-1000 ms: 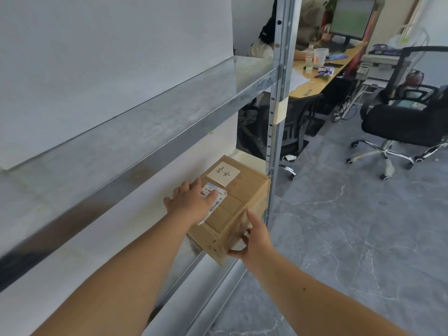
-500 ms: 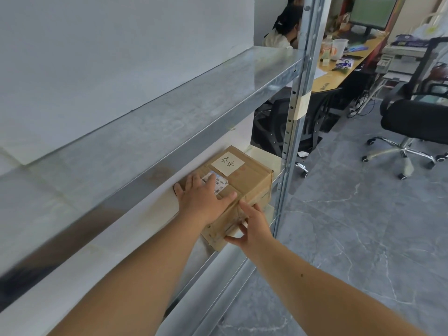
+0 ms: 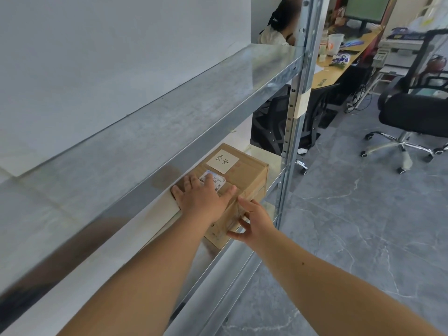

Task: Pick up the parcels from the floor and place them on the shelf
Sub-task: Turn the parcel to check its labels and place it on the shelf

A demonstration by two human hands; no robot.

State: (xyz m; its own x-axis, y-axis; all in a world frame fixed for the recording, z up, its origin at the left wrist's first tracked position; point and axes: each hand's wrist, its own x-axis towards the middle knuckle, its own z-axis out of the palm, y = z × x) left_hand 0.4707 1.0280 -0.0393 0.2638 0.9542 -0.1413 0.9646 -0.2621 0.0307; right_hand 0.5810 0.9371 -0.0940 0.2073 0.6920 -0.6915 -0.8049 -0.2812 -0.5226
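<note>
A brown cardboard parcel (image 3: 244, 170) with a handwritten white label and a barcode sticker rests on the lower metal shelf (image 3: 272, 173), close to the right upright. My left hand (image 3: 203, 197) lies flat on the parcel's top, fingers spread, thumb at its near edge. At the parcel's near side face, my right hand (image 3: 254, 221) presses with spread fingers. The parcel's near lower corner sticks out slightly past the shelf's front lip.
An upper metal shelf (image 3: 169, 122) runs just above the parcel. The steel upright (image 3: 298, 93) stands right of it. Beyond are a desk (image 3: 339, 69) with a monitor, a seated person (image 3: 278, 27), and a black office chair (image 3: 412, 117) on grey floor.
The parcel has gone from tilted at the shelf's edge to lying flat and further in on the lower shelf. Both hands followed it, and my right hand's fingers have spread.
</note>
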